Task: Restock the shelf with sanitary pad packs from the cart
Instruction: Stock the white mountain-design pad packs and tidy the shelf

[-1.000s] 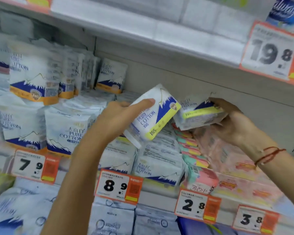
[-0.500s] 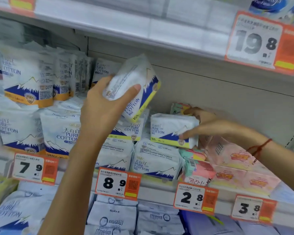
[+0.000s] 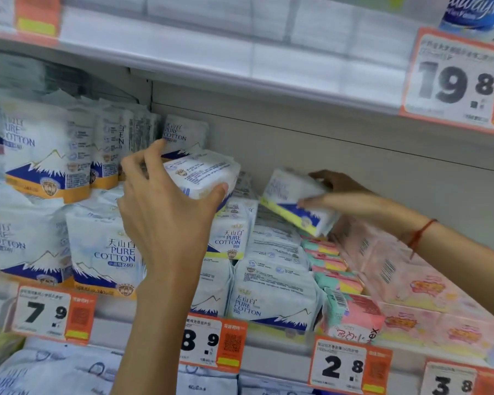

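Observation:
My left hand [image 3: 166, 212] grips a white "Pure Cotton" pad pack [image 3: 203, 172], held flat above the stacked packs in the middle of the shelf [image 3: 268, 349]. My right hand [image 3: 342, 195] holds a second white pack with a blue and yellow band [image 3: 288, 201], tilted, just above the stack's right side next to the pink packs. Below both lie stacked white packs [image 3: 271, 292] of the same kind. The cart is out of view.
Taller Pure Cotton packs [image 3: 46, 155] stand at the left. Pink packs [image 3: 411, 283] and small multicoloured packs [image 3: 325, 260] fill the right. Orange price tags [image 3: 211, 342] line the shelf edge. An upper shelf [image 3: 240, 61] hangs overhead, and more packs [image 3: 54, 372] lie below.
My left hand has turned its pack flat and lowered it toward the stack. My right hand's pack has lifted and tilted at the stack's right side.

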### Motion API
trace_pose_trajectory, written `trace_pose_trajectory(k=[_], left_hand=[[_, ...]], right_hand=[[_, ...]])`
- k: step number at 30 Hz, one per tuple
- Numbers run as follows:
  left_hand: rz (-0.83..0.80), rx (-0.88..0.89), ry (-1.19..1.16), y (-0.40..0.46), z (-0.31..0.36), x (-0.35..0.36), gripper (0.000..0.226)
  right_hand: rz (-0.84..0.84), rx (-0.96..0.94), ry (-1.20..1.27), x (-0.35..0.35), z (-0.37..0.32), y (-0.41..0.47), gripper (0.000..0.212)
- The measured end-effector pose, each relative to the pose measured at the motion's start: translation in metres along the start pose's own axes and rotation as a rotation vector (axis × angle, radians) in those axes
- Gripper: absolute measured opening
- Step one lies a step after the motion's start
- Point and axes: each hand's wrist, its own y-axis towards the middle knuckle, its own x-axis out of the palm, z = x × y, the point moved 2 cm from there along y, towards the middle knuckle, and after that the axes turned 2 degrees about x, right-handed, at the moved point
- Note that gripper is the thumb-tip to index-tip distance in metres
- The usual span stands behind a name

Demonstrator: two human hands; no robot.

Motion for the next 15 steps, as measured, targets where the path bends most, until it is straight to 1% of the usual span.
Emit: trace_pose_trajectory(k=[3,4,6,8,11,13,15], left_hand=[[-0.001,-0.001,-0.003,-0.001,0.0,0.004,0.095],[-0.006,0.0,-0.007,-0.002,0.0,0.004,0.097],[-0.026,0.007,-0.021,-0.002,-0.001,0.006,0.101],[-0.051,-0.002,-0.047,-0.001,-0.001,0.006,0.103],[-0.072,-0.026,-0.116,0.0,-0.003,0.005,0.103],[-0.066,-0.037,-0.17,0.003,-0.007,0.004,0.099],[-0.042,-0.035,-0.213,0.003,-0.01,0.003,0.094]], right_hand=[[0.122,0.058,0.271,0.001,0.0,0.05,0.074],[0.159,0.046,0.32,0.001,-0.002,0.065,0.074],[0.19,-0.009,0.342,0.003,-0.002,0.093,0.076],[0.159,-0.073,0.305,0.009,0.001,0.112,0.072],[0.12,-0.138,0.108,0.022,0.01,0.131,0.068],[0.01,-0.173,-0.004,0.03,0.011,0.138,0.072],[-0.117,-0.161,-0.084,0.032,0.013,0.144,0.073]])
